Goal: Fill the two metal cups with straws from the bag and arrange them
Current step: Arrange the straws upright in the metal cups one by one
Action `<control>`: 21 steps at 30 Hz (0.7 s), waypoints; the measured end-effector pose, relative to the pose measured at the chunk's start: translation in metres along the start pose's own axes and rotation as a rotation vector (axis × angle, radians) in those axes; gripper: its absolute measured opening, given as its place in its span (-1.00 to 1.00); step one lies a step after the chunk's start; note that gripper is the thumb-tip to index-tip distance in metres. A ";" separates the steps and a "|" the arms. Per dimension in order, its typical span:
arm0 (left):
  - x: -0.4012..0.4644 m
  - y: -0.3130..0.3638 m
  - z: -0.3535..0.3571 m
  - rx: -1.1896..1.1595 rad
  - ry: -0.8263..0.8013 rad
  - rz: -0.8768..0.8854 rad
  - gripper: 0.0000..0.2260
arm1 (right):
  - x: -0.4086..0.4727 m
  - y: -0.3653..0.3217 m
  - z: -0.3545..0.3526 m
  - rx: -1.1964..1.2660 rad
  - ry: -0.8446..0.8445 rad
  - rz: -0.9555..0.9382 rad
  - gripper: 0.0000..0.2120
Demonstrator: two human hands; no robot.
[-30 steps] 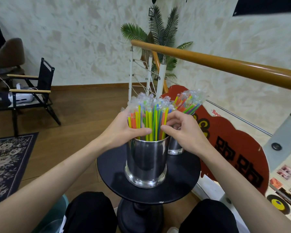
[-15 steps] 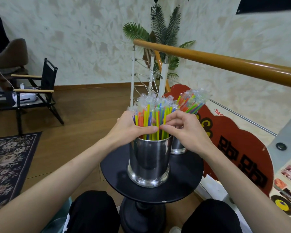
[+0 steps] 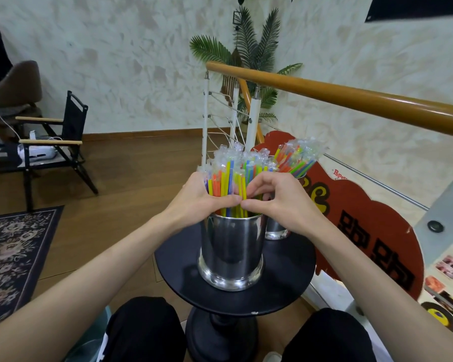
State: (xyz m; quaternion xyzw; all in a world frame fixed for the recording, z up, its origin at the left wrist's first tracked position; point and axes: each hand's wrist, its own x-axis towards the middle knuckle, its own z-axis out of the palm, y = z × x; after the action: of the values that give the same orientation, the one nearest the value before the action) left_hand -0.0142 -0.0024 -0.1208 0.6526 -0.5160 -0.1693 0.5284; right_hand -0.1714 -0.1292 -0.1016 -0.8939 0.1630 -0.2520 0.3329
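A shiny metal cup point(image 3: 232, 250) stands near the front of a small round black table point(image 3: 283, 283). It is packed with wrapped straws point(image 3: 226, 176) in yellow, orange, blue and green. My left hand point(image 3: 202, 199) and my right hand point(image 3: 275, 199) curl round this bundle just above the rim, thumbs meeting at the front. A second metal cup point(image 3: 275, 229) stands behind on the right, mostly hidden by my right hand, with its own straws point(image 3: 297, 159) leaning right. No bag is in sight.
A wooden handrail point(image 3: 351, 101) on white posts runs across the right, with a red signboard point(image 3: 377, 231) below it. A black folding chair point(image 3: 55, 142) and a patterned rug point(image 3: 13, 246) are on the left. My knees sit under the table's front edge.
Both hands have closed tighter round the front cup's straws, and the thumbs now touch. The view has shifted slightly.
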 end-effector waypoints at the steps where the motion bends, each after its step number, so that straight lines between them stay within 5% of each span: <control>1: -0.001 0.001 0.000 -0.006 -0.007 0.007 -0.92 | 0.001 -0.001 0.000 -0.009 -0.021 -0.007 -0.82; 5: 0.000 0.002 -0.003 0.024 -0.011 -0.001 -0.88 | 0.000 0.000 0.001 -0.014 0.000 0.013 -0.77; 13: 0.000 0.001 -0.018 0.156 0.043 0.055 -0.23 | -0.005 0.003 0.004 0.013 0.099 0.010 -0.68; 21: -0.009 0.008 -0.021 0.059 -0.085 0.055 -0.46 | -0.011 0.011 0.006 0.040 0.142 -0.187 -0.77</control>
State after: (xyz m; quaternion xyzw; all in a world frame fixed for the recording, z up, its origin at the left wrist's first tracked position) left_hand -0.0053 0.0165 -0.1086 0.6458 -0.5604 -0.1670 0.4909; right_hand -0.1781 -0.1291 -0.1163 -0.8783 0.0970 -0.3478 0.3134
